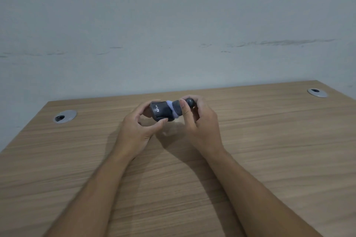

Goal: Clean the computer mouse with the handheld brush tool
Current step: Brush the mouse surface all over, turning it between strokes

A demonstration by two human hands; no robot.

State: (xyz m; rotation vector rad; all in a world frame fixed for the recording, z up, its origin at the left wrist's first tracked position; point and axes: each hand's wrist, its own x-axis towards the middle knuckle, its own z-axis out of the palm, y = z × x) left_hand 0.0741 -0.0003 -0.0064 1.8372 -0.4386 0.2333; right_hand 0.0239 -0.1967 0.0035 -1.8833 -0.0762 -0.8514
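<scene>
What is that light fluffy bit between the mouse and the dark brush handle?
In the head view, pale bristles sit between the mouse in the left hand and the brush handle in the right hand.

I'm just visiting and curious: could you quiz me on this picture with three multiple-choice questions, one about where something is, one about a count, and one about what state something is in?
1. Where is the mouse?
A. Lying flat on the desk
B. Held up in the left hand
C. Inside a drawer

2. How many round metal cable holes show in the desk?
A. None
B. Two
C. Five

3. What is the brush doing?
A. Lying unused at the desk edge
B. Hanging on the wall
C. Held in the right hand with its pale bristles against the mouse

Answers:
1 B: the left hand has fingers around the mouse, lifted off the wood.
2 B: one cable hole sits far left, another far right.
3 C: the right hand grips the brush and its bristles meet the mouse.
</scene>
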